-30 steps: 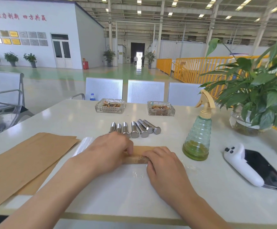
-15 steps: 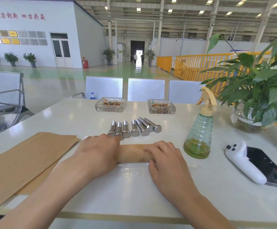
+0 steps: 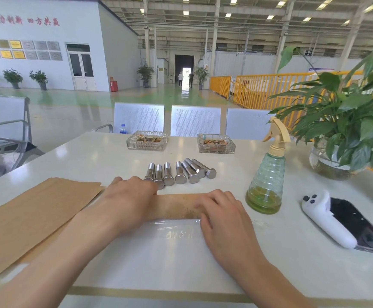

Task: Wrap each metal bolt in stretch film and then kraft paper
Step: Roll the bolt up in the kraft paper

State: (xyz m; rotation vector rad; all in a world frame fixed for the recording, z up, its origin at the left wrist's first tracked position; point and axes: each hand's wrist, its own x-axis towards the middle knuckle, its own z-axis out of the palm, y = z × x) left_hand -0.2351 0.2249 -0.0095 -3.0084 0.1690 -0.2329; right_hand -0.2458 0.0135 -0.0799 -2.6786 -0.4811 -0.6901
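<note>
Rolling a brown paper bundle [image 3: 176,206] across the white tabletop [image 3: 281,263], a person presses down on it with both hands. The bundle lies crosswise at the centre, near the front edge; whatever bolt is inside is hidden by the paper. The left hand [image 3: 125,203] covers its left end, palm down, fingers laid forward over the roll. The right hand [image 3: 221,215] covers its right end, fingers [image 3: 205,202] bent over the top. Neither hand pinches; both press. Just in front of the bundle, a sheet of clear film [image 3: 176,232] lies flat and wrinkled on the tabletop.

Beyond the bundle, seven bare steel bolts [image 3: 180,173] lie in a row, heads toward the person. The left hand's knuckles sit just beside the nearest heads. A stack of brown paper sheets [image 3: 32,212] lies to the left. To the right stand a green spray bottle [image 3: 266,183], a white controller [image 3: 327,218] resting on a dark phone [image 3: 359,225], and a potted plant [image 3: 345,121]. Two glass ashtrays [image 3: 147,141] sit at the far side.

Risks, as a judgement: rolling further forward could push the left hand into the bolts and scatter them. Uneven pressure between the hands could skew the roll, leaving one end loose. The paper may spring open once released, since nothing visible fastens it. The loose film could cling to a wrist and drag.
</note>
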